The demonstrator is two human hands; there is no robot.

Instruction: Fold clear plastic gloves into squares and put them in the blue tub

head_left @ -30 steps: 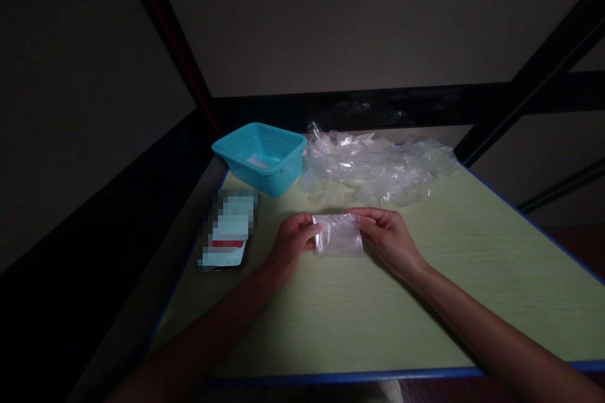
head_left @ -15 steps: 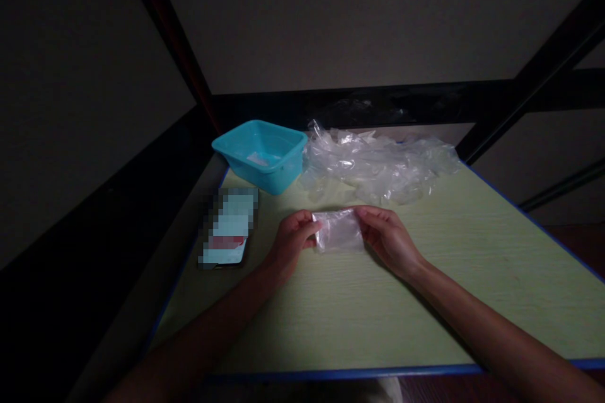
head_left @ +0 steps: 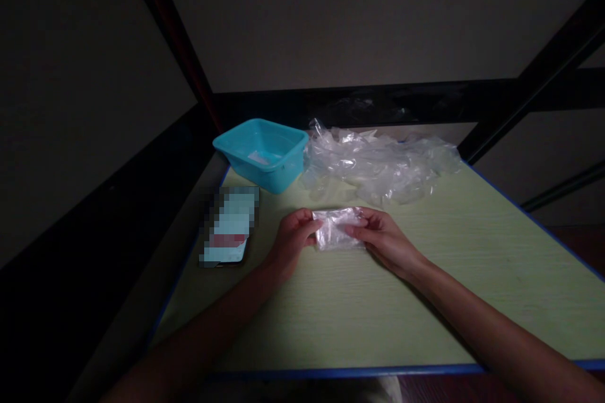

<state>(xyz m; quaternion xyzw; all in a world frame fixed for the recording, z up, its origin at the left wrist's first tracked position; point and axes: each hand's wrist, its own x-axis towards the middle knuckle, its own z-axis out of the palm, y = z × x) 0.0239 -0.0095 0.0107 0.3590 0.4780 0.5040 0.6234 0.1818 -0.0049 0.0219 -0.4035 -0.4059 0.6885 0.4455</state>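
A small, clear plastic bag (head_left: 333, 237), folded into a flat rectangle, is stretched between my two hands above the table. My left hand (head_left: 295, 236) pinches its left edge, thumb on the front. On the other side, my right hand (head_left: 385, 236) grips the right edge, its thumb laid across the front face of the plastic. Both hands are closed; the fingers behind the bag are partly hidden. Beyond the hands, a loose heap of crumpled clear plastic bags (head_left: 382, 167) lies at the back of the table.
A turquoise plastic basket (head_left: 278, 177) stands at the back left, with a small pale piece inside. In front of it lies a phone (head_left: 231, 227) with a lit, blurred screen. The pale green table (head_left: 472, 289) has a blue edge; dark walls and beams stand behind.
My right thumb has moved left, from the bag's upper right corner onto its front face. The left hand keeps its hold, and the plastic now looks more wrinkled.
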